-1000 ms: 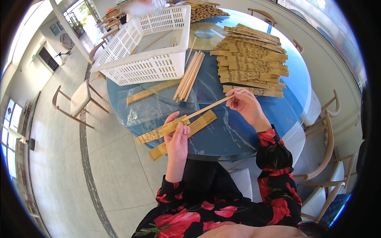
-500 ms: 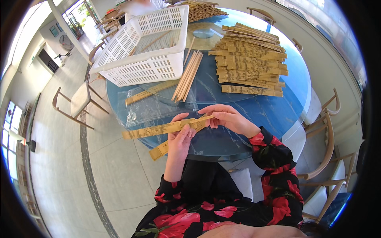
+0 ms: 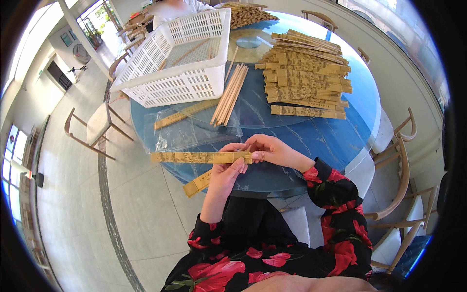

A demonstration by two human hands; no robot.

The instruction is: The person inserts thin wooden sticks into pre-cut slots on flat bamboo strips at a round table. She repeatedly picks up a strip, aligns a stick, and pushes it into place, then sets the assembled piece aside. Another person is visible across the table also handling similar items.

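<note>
A long, narrow, tan paper chopstick sleeve (image 3: 194, 157) with dark printing lies level between my hands, above the near edge of the table. My left hand (image 3: 226, 173) is closed round it near its right end, thumb on top. At that end my right hand (image 3: 272, 152) pinches the tip, its fingers touching those of the left. A second sleeve (image 3: 198, 184) rests at the table edge, partly hidden behind my left hand. Beyond my hands, a bundle of bare wooden chopsticks (image 3: 230, 95) lies beside a clear plastic bag (image 3: 182, 131) and another sleeve (image 3: 187, 113).
A white slotted plastic basket (image 3: 175, 80) with a few sticks in it stands at the back left. To the right is a large pile of printed sleeves (image 3: 306, 73) on the round blue table (image 3: 335, 141). Another pile (image 3: 248, 15) and a person (image 3: 177, 10) are at the far side.
My right hand has come left and slightly down, close against my left. The sleeve has swung from slanted to nearly level, and its raised right end is now lower between my fingers.
</note>
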